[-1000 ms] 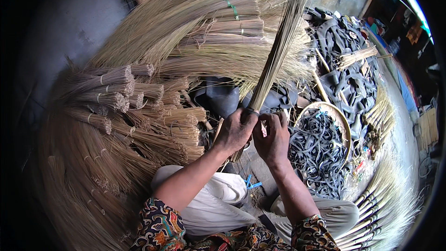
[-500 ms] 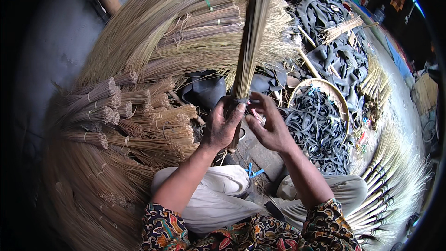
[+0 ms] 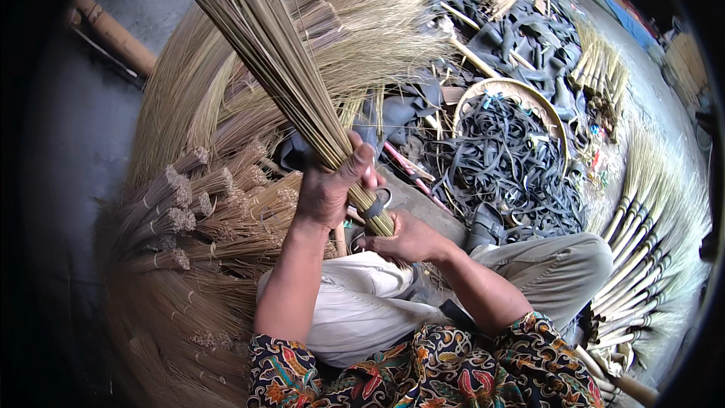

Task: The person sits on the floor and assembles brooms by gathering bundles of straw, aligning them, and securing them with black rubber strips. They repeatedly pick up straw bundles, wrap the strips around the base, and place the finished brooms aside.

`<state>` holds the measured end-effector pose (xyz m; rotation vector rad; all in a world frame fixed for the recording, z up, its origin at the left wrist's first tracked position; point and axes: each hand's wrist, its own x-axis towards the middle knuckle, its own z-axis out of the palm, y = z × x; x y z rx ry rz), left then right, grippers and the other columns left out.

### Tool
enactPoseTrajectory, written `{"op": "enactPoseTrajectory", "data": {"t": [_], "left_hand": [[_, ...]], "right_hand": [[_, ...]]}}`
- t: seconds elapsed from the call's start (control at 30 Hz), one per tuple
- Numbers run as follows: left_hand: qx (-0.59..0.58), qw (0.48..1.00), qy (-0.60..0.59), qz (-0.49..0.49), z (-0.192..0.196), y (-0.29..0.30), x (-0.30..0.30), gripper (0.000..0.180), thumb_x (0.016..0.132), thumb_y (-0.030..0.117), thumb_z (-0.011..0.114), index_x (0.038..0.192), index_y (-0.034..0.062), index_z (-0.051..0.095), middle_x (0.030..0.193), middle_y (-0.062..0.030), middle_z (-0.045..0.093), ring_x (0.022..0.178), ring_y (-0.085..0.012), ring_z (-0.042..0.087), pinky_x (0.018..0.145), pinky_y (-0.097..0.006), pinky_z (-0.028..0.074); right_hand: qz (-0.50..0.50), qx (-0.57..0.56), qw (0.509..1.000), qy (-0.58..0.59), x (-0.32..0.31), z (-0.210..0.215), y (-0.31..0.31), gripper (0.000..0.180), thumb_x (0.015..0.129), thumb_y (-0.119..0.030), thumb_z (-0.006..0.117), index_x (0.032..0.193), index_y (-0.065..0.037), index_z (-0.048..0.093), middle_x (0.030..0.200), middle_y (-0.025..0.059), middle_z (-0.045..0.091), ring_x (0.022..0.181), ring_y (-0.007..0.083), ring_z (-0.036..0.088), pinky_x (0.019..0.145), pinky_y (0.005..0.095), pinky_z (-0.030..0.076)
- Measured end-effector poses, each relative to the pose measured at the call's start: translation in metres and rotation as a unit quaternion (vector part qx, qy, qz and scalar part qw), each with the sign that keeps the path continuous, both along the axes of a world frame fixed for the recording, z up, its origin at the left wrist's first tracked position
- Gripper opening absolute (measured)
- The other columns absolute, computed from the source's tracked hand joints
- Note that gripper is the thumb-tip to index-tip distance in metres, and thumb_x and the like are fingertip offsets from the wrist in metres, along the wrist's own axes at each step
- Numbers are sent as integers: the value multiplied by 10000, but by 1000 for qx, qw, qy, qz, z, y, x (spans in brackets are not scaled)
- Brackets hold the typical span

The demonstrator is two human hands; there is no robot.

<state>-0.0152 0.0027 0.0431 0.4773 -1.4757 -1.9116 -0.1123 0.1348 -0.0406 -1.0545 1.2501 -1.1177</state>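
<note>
A long bundle of thin straw stalks (image 3: 296, 98) slants from the upper left down toward my lap. My left hand (image 3: 332, 189) is wrapped round it, with the thumb lying across the stalks. Just below that hand, a dark rubber band (image 3: 374, 210) circles the bundle. My right hand (image 3: 411, 238) grips the butt end beneath the band, and its fingers are partly hidden behind the stalks. Above my left hand the stalks fan out loosely.
Tied straw bundles (image 3: 181, 215) are heaped at left, with long grass (image 3: 226, 98) behind. At right, a round woven tray (image 3: 555, 113) borders black rubber strips (image 3: 506, 159). Finished brooms (image 3: 630, 257) lie far right. A pink-wrapped stick (image 3: 411, 174) lies near my hands.
The bundle has gone from nearly upright to leaning left, and its butt end has come closer to my lap. My right hand, formerly beside the band with fingers apart, now grips the lower end.
</note>
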Motion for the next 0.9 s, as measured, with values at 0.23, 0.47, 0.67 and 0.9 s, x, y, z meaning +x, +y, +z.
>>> {"op": "enactPoseTrajectory", "data": {"t": [0.23, 0.47, 0.67, 0.9], "left_hand": [[152, 986, 62, -42, 20, -4, -27, 476, 981, 467, 721, 704, 195, 445, 574, 62, 398, 512, -77, 443, 565, -278, 445], [-57, 994, 10, 96, -46, 24, -75, 311, 919, 312, 827, 898, 118, 584, 675, 18, 518, 599, -117, 537, 623, -302, 501], [-160, 945, -217, 183, -179, 64, -109, 425, 1026, 413, 659, 829, 38, 632, 693, -16, 617, 619, -136, 569, 624, -327, 468], [-166, 945, -239, 152, -223, 57, -104, 366, 1031, 368, 670, 825, 71, 612, 723, 12, 610, 683, -112, 574, 655, -305, 462]], "right_hand": [[120, 84, 987, 62, -44, -40, 34, 501, 877, -387, 823, 1164, -3, 679, 1067, 175, 755, 979, 276, 706, 884, 409, 541], [-286, -79, 928, 225, -118, -43, 63, 762, 982, -450, 693, 1479, 79, 462, 1322, 284, 643, 1228, 335, 641, 1059, 394, 493], [-415, -27, 909, 8, -148, -54, 78, 507, 1081, -333, 560, 1395, 65, 536, 1204, 156, 688, 988, 165, 678, 899, 311, 536], [-350, 72, 906, 225, -156, -133, 78, 426, 1006, -237, 626, 1320, 49, 610, 1132, 187, 727, 1027, 238, 717, 930, 354, 545]]}}
